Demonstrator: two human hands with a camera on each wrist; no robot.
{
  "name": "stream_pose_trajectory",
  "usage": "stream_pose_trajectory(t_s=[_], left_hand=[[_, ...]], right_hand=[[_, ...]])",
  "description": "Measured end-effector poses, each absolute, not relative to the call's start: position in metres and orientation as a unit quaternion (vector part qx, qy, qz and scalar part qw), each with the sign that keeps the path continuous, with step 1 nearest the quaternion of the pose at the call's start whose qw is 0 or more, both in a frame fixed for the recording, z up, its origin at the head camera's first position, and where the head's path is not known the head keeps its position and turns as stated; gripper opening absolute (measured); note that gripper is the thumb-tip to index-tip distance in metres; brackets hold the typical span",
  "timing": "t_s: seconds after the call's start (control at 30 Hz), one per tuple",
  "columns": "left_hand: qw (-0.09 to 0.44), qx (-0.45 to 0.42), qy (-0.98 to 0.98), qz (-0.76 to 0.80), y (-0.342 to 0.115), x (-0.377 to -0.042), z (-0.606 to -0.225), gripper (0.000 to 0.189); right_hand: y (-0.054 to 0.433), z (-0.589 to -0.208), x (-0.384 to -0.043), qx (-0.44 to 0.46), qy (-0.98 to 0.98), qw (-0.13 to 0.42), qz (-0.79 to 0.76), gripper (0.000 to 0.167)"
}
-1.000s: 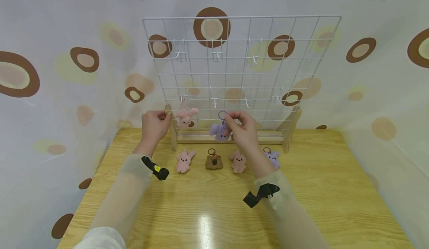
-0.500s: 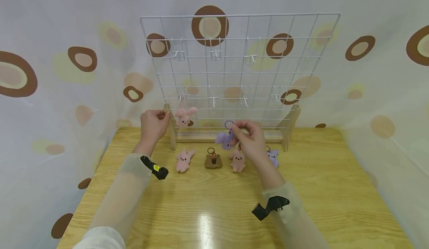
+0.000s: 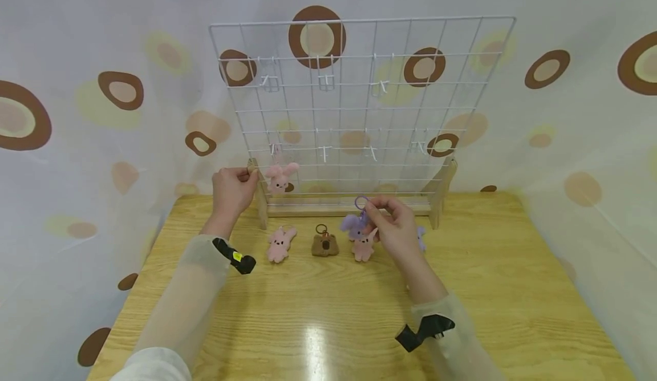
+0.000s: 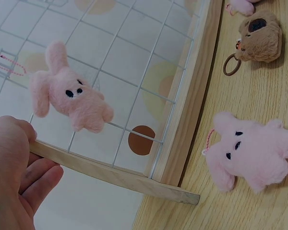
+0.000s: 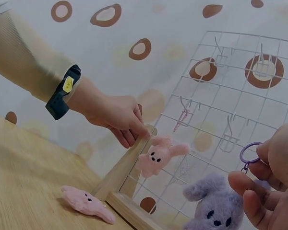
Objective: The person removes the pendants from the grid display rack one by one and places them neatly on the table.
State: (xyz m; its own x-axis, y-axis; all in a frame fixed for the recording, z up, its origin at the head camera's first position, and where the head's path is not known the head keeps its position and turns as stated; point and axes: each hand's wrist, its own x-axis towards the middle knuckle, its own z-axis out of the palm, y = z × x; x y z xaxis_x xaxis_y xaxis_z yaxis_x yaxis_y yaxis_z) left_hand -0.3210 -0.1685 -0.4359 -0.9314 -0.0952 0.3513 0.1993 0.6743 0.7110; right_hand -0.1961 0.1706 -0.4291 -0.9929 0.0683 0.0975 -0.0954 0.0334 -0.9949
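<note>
My left hand [image 3: 233,194] grips the top of the wooden post [image 4: 110,174] on the wire grid rack's left side. Between thumb and fingers, my right hand [image 3: 399,232] pinches a purple plush keychain [image 5: 216,208] near its purple ring [image 5: 251,152]. In the head view the keychain hangs low before the rack, overlapping a pink plush keychain [image 3: 363,248] on the table. A pink bunny keychain [image 4: 74,91] hangs by a beaded chain from the lower left hook, close to my left hand. Partly hidden behind my right hand lies another purple plush keychain [image 3: 421,238].
The white wire grid [image 3: 354,109] leans back in its wooden stand, with several white hooks in two rows. On the table [image 3: 256,324] before it lie a pink plush keychain [image 3: 279,245] and a brown bear keychain [image 3: 325,246]. Patterned cloth [image 3: 554,141] surrounds the table.
My right hand has moved down, right and towards me with the purple plush keychain, away from the grid. The left hand keeps its grip on the post.
</note>
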Motion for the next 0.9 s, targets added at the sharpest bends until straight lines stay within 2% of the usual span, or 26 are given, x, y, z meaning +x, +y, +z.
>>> stream_pose_trajectory(t_s=[0.9], left_hand=[[0.176, -0.023, -0.895, -0.409, -0.167, -0.320, -0.434, 0.030]], right_hand=[[0.197, -0.462, -0.150, -0.002, -0.745, 0.014, 0.667, 0.021]])
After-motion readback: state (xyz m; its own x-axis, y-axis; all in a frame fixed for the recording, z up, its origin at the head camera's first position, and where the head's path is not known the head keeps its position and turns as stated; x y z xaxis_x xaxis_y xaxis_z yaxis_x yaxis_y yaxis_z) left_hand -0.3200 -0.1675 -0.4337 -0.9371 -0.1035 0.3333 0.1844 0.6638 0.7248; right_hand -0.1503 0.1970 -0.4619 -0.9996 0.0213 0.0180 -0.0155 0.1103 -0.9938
